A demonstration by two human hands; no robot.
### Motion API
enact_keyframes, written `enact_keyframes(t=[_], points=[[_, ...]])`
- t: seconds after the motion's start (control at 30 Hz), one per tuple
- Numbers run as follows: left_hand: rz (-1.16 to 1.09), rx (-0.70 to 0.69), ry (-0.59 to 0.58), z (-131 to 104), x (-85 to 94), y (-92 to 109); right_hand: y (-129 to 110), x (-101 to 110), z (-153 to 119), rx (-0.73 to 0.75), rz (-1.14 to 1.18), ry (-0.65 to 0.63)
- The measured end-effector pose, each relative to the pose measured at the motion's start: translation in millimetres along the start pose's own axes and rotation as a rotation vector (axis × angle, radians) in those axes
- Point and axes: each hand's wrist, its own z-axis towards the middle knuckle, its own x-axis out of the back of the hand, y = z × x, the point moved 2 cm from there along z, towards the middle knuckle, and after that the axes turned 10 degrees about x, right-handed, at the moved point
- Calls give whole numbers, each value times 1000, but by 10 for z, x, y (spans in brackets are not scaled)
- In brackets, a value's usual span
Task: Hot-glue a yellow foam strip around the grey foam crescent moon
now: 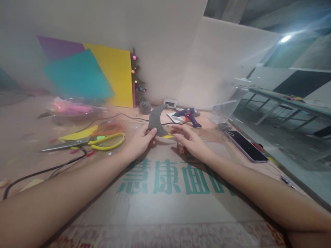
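A grey, felt-like crescent (156, 120) stands raised above the tabletop near the middle of the view. My left hand (142, 140) pinches its lower left edge, thumb in front and the other fingers behind. Just under the crescent's lower tip shows a small yellow piece (167, 136), mostly hidden. My right hand (190, 140) is at that tip, its thumb and bent fingers closed on the yellow piece's right end. Beyond the hands, a blue hot glue gun (188, 115) with a small red light lies on the table.
Yellow-handled scissors (107, 142), a cable (49, 168) and scraps lie left. Coloured sheets (111, 75) lean on the wall beside a small decorated tree (137, 75). A phone (247, 146) and clear container (223, 108) are right. A printed sack (165, 206) covers the near table.
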Motion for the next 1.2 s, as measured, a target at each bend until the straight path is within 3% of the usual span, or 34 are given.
enact_keyframes(t=[0.3,0.47,0.7,0.97,1.2], points=[[128,-20,-4,25,4,-7,5,101,19,256,-506,42],[191,-49,-55,4,-5,-3,12,86,14,339,-544,59],[250,-55,-83,-9,-18,12,-22,75,5,319,-524,108],[99,28,-156,7,-21,-10,-1,70,25,290,-521,89],[115,21,-198,4,-20,-9,-20,63,13,290,-511,84]])
